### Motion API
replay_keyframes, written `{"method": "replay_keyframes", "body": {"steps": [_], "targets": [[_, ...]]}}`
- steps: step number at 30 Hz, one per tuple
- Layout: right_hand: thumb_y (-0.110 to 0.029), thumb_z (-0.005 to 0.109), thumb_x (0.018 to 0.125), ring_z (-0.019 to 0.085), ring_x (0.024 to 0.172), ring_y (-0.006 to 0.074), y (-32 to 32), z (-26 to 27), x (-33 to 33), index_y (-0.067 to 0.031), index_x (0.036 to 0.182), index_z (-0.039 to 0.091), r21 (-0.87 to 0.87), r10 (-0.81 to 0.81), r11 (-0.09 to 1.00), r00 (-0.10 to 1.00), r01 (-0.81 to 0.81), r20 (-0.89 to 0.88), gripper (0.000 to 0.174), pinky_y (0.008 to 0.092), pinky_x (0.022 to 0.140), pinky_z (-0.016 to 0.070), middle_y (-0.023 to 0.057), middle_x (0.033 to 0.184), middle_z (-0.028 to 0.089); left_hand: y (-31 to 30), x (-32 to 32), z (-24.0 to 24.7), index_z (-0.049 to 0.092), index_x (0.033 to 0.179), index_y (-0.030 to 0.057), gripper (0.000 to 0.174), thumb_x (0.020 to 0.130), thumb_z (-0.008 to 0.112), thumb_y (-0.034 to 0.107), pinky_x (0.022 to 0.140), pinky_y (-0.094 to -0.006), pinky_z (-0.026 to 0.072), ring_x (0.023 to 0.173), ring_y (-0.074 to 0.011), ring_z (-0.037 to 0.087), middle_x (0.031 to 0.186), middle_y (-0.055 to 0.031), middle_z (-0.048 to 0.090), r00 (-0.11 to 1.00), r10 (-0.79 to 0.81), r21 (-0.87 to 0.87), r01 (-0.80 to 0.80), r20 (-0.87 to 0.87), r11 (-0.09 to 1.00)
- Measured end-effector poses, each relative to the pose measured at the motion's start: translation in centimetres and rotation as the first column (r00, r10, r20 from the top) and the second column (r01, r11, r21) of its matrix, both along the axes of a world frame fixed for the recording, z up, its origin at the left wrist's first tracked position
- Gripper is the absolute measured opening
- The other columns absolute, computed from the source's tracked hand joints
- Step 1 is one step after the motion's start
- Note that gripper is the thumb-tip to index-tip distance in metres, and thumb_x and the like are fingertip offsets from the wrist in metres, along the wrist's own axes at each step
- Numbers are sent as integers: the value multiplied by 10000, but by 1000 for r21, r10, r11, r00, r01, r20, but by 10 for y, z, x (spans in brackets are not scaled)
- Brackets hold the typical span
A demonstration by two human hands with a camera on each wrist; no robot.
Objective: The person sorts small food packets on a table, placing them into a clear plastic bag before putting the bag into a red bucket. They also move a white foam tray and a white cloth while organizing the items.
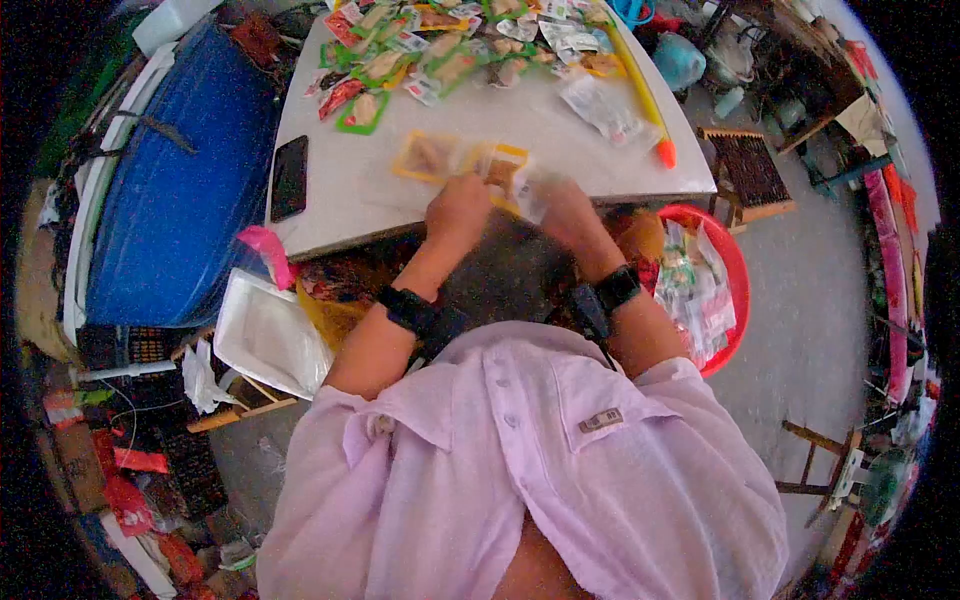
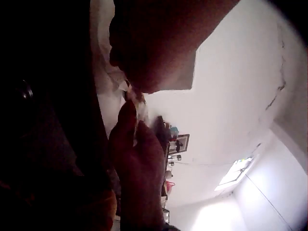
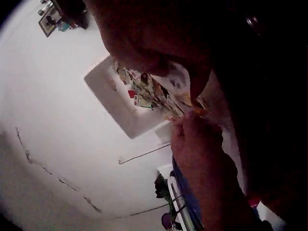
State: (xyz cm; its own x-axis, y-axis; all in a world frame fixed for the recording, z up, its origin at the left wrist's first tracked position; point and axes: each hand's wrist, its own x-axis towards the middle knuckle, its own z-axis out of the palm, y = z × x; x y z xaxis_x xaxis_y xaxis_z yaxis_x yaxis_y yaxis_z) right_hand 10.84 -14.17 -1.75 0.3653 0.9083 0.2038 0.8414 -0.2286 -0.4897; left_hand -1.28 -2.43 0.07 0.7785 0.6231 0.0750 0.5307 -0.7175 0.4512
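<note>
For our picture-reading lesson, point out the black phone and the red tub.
Black phone (image 1: 290,178): head view, middle of its face.
Red tub (image 1: 741,290): head view, right side of its rim.

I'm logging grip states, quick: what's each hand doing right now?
Left hand: closed, pinching a yellow-edged packet.
Right hand: closed, holding clear plastic; blurred, so finger details can't be told.

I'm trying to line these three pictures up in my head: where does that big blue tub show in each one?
Head: the blue tub fills the upper left, beside the table.
Left wrist: not in it.
Right wrist: apparently the blue strip at lower centre, partly behind the left forearm.
Shared landmark: the left hand and right hand, close together at work.
</note>
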Motion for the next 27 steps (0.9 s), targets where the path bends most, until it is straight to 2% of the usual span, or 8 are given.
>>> {"method": "replay_keyframes", "body": {"steps": [5,7,11,12,15,18,24,27], "targets": [[-157,534,620,539,684,298,31,-16,0,-56,713,569,4,176,984,983,-176,-61,141,374,603,424,137,752,569,1,-1,-12,463,855,51,214,764,390,230,613,-433,402,753,-348,479,853,-181,481,993,-52,122,39,101,992],[-162,536,615,536,672,306,32,10,-11,-52,693,571,-125,123,980,970,-152,-212,139,381,603,423,143,748,567,-6,-2,0,461,865,52,214,765,385,226,612,-435,408,753,-356,476,884,-181,467,999,-17,103,21,-44,994],[-168,534,614,525,660,328,39,-5,9,-48,670,576,-338,332,912,900,-231,282,139,391,599,421,158,731,559,-7,-7,-7,453,867,50,207,765,379,214,599,-443,413,757,-362,472,901,-182,448,998,27,68,-30,53,997],[-157,531,616,518,664,342,39,-7,13,-41,648,566,-364,311,907,919,-211,242,126,397,596,420,169,713,550,-3,-10,-9,456,844,47,189,758,393,204,585,-448,404,740,-364,473,896,-188,448,999,-48,52,47,11,998],[-171,545,579,475,649,282,42,-23,11,-56,601,532,-131,327,945,862,-299,388,117,354,586,379,124,635,511,-2,-8,-14,458,803,48,160,747,411,191,575,-447,392,706,-366,473,866,-187,454,994,-67,59,62,85,996],[-181,539,587,470,655,280,70,-54,5,-60,594,529,-57,20,998,976,-33,-218,122,359,588,378,116,654,513,-4,-6,-12,461,773,49,141,740,423,180,576,-439,384,681,-363,471,799,-180,470,999,-48,83,49,-12,995],[-159,505,630,485,700,291,67,0,-2,-50,614,531,-408,525,825,797,-391,299,113,347,623,390,122,742,531,11,-15,-22,469,763,40,170,726,444,204,573,-430,376,655,-350,475,749,-167,497,979,-153,83,143,132,986],[-145,484,651,496,745,299,59,-15,12,-32,699,544,-238,211,959,951,-156,226,137,347,658,393,152,787,532,25,-14,-5,482,767,32,196,721,445,219,594,-417,376,703,-334,480,800,-165,504,972,-234,-34,233,-10,972]]}}
